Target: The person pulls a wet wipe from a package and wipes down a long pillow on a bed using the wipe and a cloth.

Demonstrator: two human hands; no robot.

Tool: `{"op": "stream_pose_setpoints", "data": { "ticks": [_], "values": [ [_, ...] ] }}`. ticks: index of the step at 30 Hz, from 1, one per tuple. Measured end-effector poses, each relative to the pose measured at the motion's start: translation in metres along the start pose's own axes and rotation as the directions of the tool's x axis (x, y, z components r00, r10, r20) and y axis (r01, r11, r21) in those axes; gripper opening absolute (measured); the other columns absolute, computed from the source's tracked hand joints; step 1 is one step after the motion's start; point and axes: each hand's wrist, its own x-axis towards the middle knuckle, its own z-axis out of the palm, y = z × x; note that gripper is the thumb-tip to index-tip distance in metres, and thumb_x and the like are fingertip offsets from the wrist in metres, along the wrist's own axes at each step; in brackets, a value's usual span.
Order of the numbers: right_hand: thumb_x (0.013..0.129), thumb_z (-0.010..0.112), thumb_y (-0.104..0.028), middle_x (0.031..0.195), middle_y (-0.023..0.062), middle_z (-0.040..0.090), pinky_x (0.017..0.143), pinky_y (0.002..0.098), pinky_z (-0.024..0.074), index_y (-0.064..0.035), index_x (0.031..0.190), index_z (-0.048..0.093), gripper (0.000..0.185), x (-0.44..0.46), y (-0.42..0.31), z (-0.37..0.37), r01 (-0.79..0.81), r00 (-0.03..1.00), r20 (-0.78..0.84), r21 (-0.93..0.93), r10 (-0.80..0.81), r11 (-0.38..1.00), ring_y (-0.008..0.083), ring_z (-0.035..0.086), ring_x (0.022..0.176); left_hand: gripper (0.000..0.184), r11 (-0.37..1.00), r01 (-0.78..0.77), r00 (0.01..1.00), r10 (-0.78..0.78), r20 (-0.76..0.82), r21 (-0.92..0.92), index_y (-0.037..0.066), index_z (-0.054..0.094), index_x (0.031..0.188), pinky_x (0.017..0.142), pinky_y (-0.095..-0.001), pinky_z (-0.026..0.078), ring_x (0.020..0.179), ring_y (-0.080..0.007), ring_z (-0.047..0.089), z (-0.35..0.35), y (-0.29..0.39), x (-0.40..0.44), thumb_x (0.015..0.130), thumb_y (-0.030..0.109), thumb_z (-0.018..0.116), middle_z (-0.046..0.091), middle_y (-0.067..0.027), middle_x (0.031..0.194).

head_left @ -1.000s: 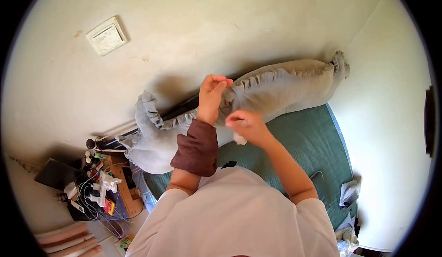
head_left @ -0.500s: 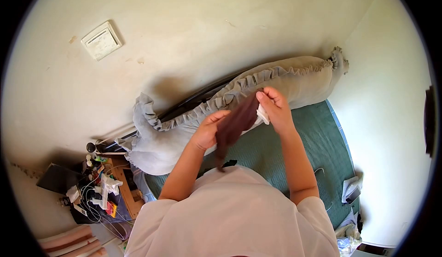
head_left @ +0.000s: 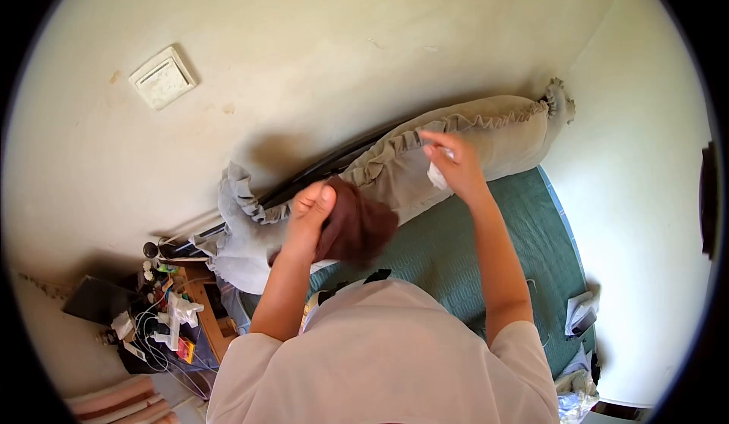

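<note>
A dark brown cloth [head_left: 357, 223] hangs bunched from my left hand [head_left: 310, 210], its thumb pressed on the cloth's upper edge. The cloth is slightly blurred at its lower right. Up and to the right, my right hand [head_left: 453, 164] is apart from the brown cloth, with its index finger stretched out. A small crumpled white piece [head_left: 437, 176] is held in the palm of that hand under the curled fingers. Behind both hands lies a grey ruffled fabric cover [head_left: 493, 139] over a long headboard.
A green quilted bed cover [head_left: 433, 264] spreads below the headboard. At the left, a wooden desk [head_left: 206, 306] holds cables, a white power strip and small items. A switch plate [head_left: 162, 77] is on the wall. Bags [head_left: 581, 314] lie at the bed's right edge.
The brown cloth was around my left forearm, then stretched between both hands. Now only my left hand holds it, lower and to the left, and my right hand has let it go.
</note>
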Motion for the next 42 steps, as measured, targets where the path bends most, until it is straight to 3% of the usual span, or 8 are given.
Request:
{"op": "stream_pose_setpoints", "data": {
  "ticks": [2,6,8,10,22,28,31,42],
  "values": [
    [0.082,0.063,-0.017,0.096,0.0091,0.062,0.073,0.0339,0.0465,-0.0083,0.109,0.065,0.028,0.015,-0.004,-0.002,0.064,0.997,0.048,-0.216,-0.055,0.974,0.0235,0.061,0.084,0.032,0.99,-0.083,0.944,0.114,-0.309,0.114,0.001,0.06,0.089,0.074,-0.0233,0.042,0.076,-0.0084,0.051,0.024,0.009,0.016,0.095,0.031,0.051,0.06,-0.0037,0.087],
    [0.082,0.059,-0.012,0.097,0.0077,0.059,0.077,0.0369,0.0464,-0.0088,0.106,0.064,0.025,0.031,0.015,0.011,0.07,0.974,0.216,-0.572,0.068,0.817,0.0268,0.059,0.094,0.027,0.652,-0.485,0.83,0.553,0.073,0.583,-0.001,0.056,0.084,0.08,-0.0331,0.039,0.086,-0.0188,0.047,0.034,-0.007,0.072,0.095,0.023,0.051,0.051,-0.007,0.09],
    [0.081,0.057,-0.011,0.095,0.0072,0.059,0.075,0.0392,0.0465,-0.0097,0.103,0.064,0.023,0.034,0.022,0.011,0.129,0.959,0.275,-0.636,0.067,0.761,0.0268,0.059,0.093,0.018,0.548,-0.419,0.861,0.493,0.125,0.724,0.003,0.059,0.079,0.084,-0.0355,0.039,0.091,-0.0264,0.05,0.036,-0.04,0.093,0.088,0.019,0.059,0.052,-0.0118,0.099],
    [0.077,0.056,-0.007,0.093,0.0072,0.059,0.075,0.0383,0.0464,-0.0096,0.096,0.064,0.021,0.033,0.021,0.008,0.127,0.988,0.136,-0.427,-0.075,0.895,0.0283,0.059,0.089,0.015,0.045,-0.491,0.753,0.525,0.398,0.87,0.003,0.057,0.084,0.09,-0.0392,0.039,0.103,-0.0361,0.047,0.049,-0.065,0.106,0.085,0.017,0.061,0.046,-0.0197,0.113],
    [0.077,0.062,-0.009,0.088,0.0128,0.065,0.068,0.0383,0.0479,-0.0058,0.09,0.064,0.014,0.017,0.037,0.007,0.047,0.996,-0.065,-0.265,-0.066,0.963,0.0313,0.062,0.079,0.018,-0.209,-0.279,0.906,0.267,0.329,0.937,0.003,0.046,0.091,0.062,-0.0451,0.048,0.08,-0.0353,0.057,0.026,-0.09,0.129,0.084,0.014,0.058,0.059,-0.0165,0.087],
    [0.078,0.068,-0.013,0.082,0.0096,0.065,0.067,0.0303,0.0467,-0.0004,0.09,0.063,0.018,0.02,0.058,0.025,-0.22,0.968,-0.105,0.075,0.227,0.973,0.0169,0.06,0.073,0.018,0.041,-0.021,0.978,0.21,0.012,0.999,0.0,0.051,0.094,0.064,-0.0439,0.048,0.08,-0.0327,0.062,0.012,-0.1,0.149,0.091,0.017,0.049,0.063,-0.0205,0.081],
    [0.078,0.069,-0.012,0.08,0.0067,0.064,0.067,0.0268,0.0453,0.0001,0.089,0.063,0.018,0.018,0.052,0.031,-0.172,0.977,-0.117,0.071,0.179,0.983,0.0115,0.056,0.073,0.023,0.79,-0.129,0.891,0.357,-0.279,0.6,-0.001,0.06,0.091,0.07,-0.0343,0.045,0.078,-0.022,0.061,-0.004,-0.123,0.167,0.093,0.013,0.043,0.065,-0.0141,0.083],
    [0.08,0.069,-0.01,0.074,-0.0009,0.059,0.057,0.0231,0.0426,-0.0014,0.088,0.064,0.013,0.024,0.055,0.015,-0.262,0.952,-0.031,0.428,0.303,0.865,0.0056,0.053,0.065,0.021,0.934,-0.194,0.706,-0.08,-0.704,-0.301,0.013,0.053,0.11,0.073,-0.0384,0.051,0.085,-0.0214,0.056,-0.017,-0.064,0.144,0.097,0.024,0.04,0.058,-0.005,0.098]
  ]
}}
